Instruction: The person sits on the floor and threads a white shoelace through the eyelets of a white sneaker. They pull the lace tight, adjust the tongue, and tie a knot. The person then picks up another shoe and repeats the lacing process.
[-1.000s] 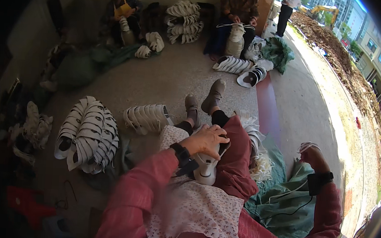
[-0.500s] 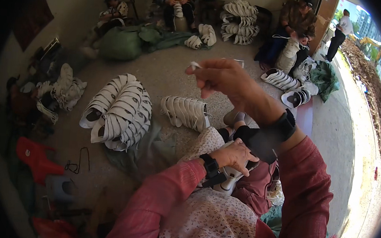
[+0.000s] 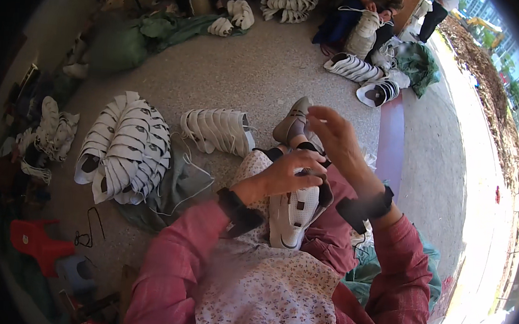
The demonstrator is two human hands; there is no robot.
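Note:
A white shoe upper (image 3: pixel 295 215) with dark trim rests on my lap, over a floral apron. My left hand (image 3: pixel 289 173) grips its top edge, fingers curled over it. My right hand (image 3: pixel 336 140) hovers just above and to the right of the shoe upper, fingers pinched together; whether it holds a needle or thread is too small to tell. Both wrists wear dark bands and red sleeves. My grey shoe (image 3: pixel 292 123) sticks out beyond the hands.
Stacks of white shoe uppers lie on the floor: a large fan (image 3: pixel 125 149) at left and a smaller row (image 3: pixel 216 130) ahead. More piles and seated people are at the far side. A red stool (image 3: pixel 37 243) stands lower left. A green cloth (image 3: pixel 177 183) lies beside my knee.
My right hand has come down from its raised, outstretched position to just above the shoe upper. The left hand stays on the upper in my lap.

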